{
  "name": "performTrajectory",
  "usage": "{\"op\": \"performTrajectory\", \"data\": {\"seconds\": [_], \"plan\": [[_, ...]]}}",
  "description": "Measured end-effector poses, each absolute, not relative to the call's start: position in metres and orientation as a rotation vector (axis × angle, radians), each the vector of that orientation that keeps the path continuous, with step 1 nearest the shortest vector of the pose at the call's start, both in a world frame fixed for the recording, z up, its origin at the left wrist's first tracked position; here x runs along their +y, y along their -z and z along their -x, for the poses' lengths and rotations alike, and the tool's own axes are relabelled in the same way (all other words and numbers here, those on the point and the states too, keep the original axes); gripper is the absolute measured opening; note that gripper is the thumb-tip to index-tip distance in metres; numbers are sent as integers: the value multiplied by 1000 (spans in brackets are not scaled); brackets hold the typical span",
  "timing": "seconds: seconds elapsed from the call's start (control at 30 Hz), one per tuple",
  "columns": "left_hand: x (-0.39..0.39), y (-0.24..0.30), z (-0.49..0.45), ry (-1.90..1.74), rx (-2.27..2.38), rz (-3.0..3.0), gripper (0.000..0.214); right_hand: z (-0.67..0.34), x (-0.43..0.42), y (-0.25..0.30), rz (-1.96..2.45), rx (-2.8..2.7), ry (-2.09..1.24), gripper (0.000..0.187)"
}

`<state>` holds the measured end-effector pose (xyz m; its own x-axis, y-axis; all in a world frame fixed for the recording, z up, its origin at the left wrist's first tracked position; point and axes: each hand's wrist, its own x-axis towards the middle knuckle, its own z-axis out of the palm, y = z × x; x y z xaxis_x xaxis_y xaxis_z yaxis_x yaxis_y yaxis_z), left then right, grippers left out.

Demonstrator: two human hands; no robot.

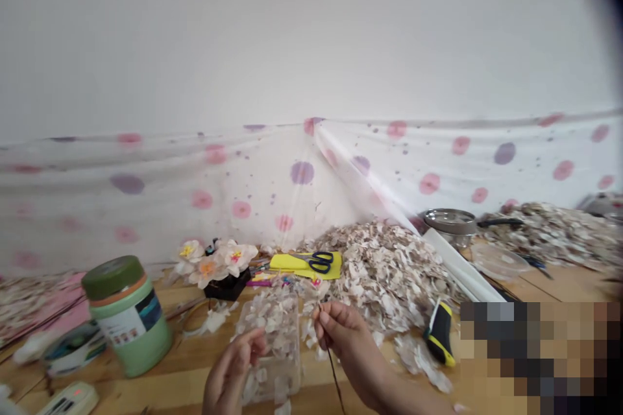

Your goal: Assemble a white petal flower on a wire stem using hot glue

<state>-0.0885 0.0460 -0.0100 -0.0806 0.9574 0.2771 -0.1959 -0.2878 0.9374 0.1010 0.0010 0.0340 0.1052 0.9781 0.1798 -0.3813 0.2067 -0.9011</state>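
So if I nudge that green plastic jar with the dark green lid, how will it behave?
The green plastic jar stands upright on the wooden table; probably slides rather than tips. Being round, it would likely roll if toppled.

Green jar (128,316), scissors (317,261) on yellow sheet (292,264), steel pan (450,221)

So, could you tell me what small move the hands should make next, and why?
Probably the left hand should pick one petal from the clear box and bring it to the wire. The right hand pinches the wire upright with its tip bare, and the left fingers sit at the box, seemingly empty.
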Motion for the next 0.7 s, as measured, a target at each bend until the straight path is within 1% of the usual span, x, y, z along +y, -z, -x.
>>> {"op": "performTrajectory", "data": {"seconds": [0.1, 0.3, 0.5, 0.6, 0.7], "plan": [[45, 12, 87, -1439, 989, -1230, 34, -108, -16, -12, 825, -887, -1228, 34], [40, 6, 68, -1387, 1074, -1265, 37, -104, -25, 21, 762, -797, -1352, 42], [37, -13, 44, -1372, 1076, -1425, 40, -104, -28, 29, 623, -742, -1434, 39], [43, -19, 44, -1367, 1062, -1387, 39, -116, -30, 16, 710, -846, -1272, 37], [48, -33, 45, -1408, 1014, -1356, 34, -136, -26, -13, 808, -1025, -1031, 34]]}}
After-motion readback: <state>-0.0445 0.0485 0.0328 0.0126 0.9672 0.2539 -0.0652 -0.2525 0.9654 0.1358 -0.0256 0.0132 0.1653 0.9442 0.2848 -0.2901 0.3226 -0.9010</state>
